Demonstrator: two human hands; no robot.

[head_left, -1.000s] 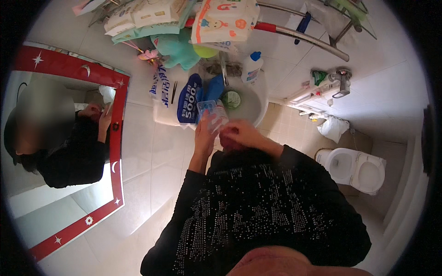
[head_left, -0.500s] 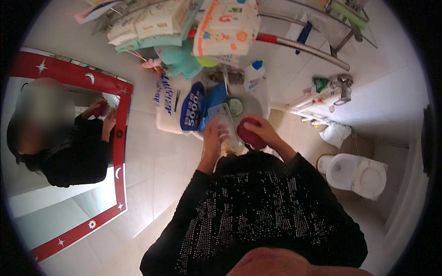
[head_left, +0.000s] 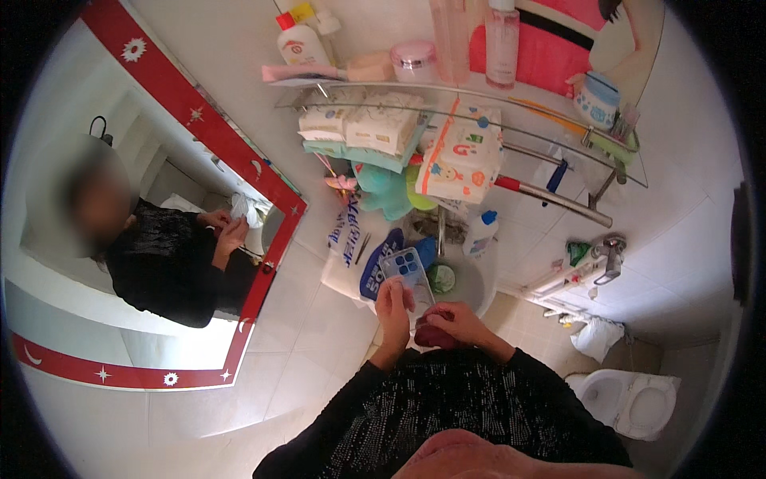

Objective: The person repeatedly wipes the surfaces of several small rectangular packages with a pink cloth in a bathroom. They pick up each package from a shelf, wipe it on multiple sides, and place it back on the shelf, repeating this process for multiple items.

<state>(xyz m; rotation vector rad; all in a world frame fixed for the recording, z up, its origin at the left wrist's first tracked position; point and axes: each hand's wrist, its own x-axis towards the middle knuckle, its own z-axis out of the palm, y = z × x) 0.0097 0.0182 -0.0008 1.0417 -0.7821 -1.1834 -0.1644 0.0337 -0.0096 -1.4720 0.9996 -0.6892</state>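
Note:
A clear phone case with camera cutouts at its far end is held upright at a tilt by my left hand, fingers closed on its lower part. My right hand grips a dark red cloth, bunched under the thumb and fingers, close to the case's lower right edge. Whether the cloth touches the case cannot be made out. Both hands are over the near side of a white sink. A round green-and-white container sits in the basin beyond the case.
Behind the sink are a faucet and a white bottle with a blue cap. Blue and white printed bags stand left. Above hangs a glass shelf with wipes packs below it. A red-framed mirror is left, a toilet right.
The view has tilted up, showing more of the shelf. My hands are closer together. The phone case now shows its camera cutouts, and the cloth sits lower beside it.

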